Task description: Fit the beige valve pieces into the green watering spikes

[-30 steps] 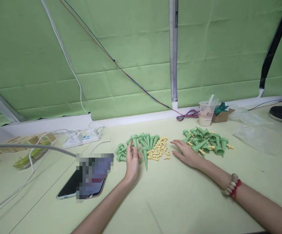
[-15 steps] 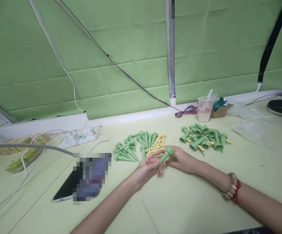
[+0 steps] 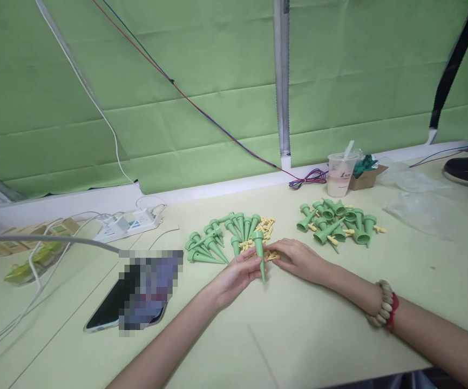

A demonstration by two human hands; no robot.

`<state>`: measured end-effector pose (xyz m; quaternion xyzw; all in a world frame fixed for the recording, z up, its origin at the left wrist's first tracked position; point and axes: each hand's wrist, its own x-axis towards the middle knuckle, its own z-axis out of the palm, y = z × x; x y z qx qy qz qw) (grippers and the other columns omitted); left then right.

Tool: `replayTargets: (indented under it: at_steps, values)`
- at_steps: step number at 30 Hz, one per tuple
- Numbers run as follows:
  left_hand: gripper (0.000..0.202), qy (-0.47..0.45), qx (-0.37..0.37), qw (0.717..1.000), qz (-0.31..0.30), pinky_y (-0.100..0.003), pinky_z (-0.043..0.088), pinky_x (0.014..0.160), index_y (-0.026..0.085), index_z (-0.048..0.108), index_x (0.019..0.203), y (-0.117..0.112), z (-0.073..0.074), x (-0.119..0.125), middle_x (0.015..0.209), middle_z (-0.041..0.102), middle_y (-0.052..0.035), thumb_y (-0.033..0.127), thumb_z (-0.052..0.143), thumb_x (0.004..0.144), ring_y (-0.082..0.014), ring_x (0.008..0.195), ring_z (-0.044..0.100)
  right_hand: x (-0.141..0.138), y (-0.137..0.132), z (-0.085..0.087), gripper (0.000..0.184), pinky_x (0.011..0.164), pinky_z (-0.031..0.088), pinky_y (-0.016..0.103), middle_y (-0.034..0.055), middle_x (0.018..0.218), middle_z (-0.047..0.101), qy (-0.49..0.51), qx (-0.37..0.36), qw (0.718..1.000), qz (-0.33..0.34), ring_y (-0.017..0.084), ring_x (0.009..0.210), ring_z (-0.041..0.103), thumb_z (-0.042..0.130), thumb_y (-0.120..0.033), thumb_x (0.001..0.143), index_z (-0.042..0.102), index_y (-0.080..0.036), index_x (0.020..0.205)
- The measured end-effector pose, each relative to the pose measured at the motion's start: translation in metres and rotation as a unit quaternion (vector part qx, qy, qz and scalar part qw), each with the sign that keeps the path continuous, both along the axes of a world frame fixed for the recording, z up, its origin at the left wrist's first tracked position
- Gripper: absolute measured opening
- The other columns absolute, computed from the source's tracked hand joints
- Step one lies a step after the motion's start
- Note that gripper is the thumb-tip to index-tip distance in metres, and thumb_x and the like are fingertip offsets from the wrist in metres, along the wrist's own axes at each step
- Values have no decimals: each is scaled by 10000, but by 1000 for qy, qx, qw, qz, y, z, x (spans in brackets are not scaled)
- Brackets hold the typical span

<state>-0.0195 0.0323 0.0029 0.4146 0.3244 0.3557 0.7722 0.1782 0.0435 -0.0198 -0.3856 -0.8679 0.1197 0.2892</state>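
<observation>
A green plastic watering spike [image 3: 259, 249] is gripped in my left hand [image 3: 237, 278], its capped end up and its point toward me. The closed fingers wrap its middle. My right hand [image 3: 298, 260] rests low over the near edge of a pile of small yellow plastic valves [image 3: 266, 228]. Its fingers are curved and apart, with yellow pieces between the fingertips and thumb; no firm hold shows. Left of the pile lie several green spikes [image 3: 213, 246] without visible yellow pieces. Farther right sits a heap of green spikes [image 3: 326, 229], some with yellow valves fitted.
Two phones [image 3: 112, 302], partly pixelated, lie at the left near a power strip [image 3: 130, 227] and loose white cables. A drink cup [image 3: 340, 174], a small cardboard box [image 3: 365, 178] and clear plastic bags [image 3: 418, 213] stand or lie at the back right.
My left hand has turned the spike from a slant to nearly upright and shifted slightly left. My right fingers have moved from behind the spike onto the yellow valves.
</observation>
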Motion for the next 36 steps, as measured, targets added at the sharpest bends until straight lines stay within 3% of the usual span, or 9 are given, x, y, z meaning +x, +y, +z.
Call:
replayTargets:
  at_steps: [6, 12, 19, 23, 30, 36]
  values:
    - [228, 16, 14, 1000, -17, -234, 402, 744, 181, 631, 960, -1, 2, 0, 792, 605, -6, 177, 665, 734, -89, 735, 550, 0, 1, 0, 243, 844, 413, 358, 57, 1047, 633, 11, 12, 998, -56, 196, 979, 580, 558, -291, 823, 595, -216, 1051]
    - [228, 23, -9, 1000, -1, -245, 388, 717, 160, 615, 912, 0, 2, 1, 760, 580, -1, 165, 697, 700, -85, 688, 520, 1, 4, -1, 120, 760, 400, 336, 21, 810, 667, 20, -30, 995, -94, 165, 757, 608, 601, -313, 796, 657, -217, 844]
    - [216, 17, 6, 1000, -16, -244, 373, 704, 152, 625, 915, -1, 2, 1, 777, 589, -10, 165, 691, 710, -85, 684, 518, -2, 7, -8, 197, 752, 436, 310, 27, 875, 677, 79, -50, 994, -62, 152, 739, 613, 608, -203, 785, 635, -211, 979]
    - [236, 8, 6, 1000, -20, -247, 385, 719, 154, 626, 953, 0, 1, 0, 760, 601, -13, 156, 677, 723, -94, 699, 539, -1, 6, -6, 181, 726, 447, 310, 35, 861, 654, 96, -35, 992, -74, 149, 709, 597, 601, -184, 779, 637, -196, 957]
    - [183, -2, 10, 1000, -11, -289, 416, 803, 160, 591, 925, 0, 0, 0, 797, 619, -19, 170, 650, 751, -120, 749, 597, -2, 2, -1, 105, 683, 461, 289, 42, 861, 630, 179, -46, 980, -74, 147, 711, 590, 602, -258, 789, 645, -197, 863]
    - [173, -9, 7, 1000, -3, -336, 423, 854, 175, 571, 928, 0, -2, 0, 827, 628, -22, 169, 632, 766, -149, 799, 622, -2, 1, 2, 189, 584, 414, 274, 16, 763, 665, 114, -101, 978, -143, 146, 619, 578, 546, -359, 818, 654, -219, 886]
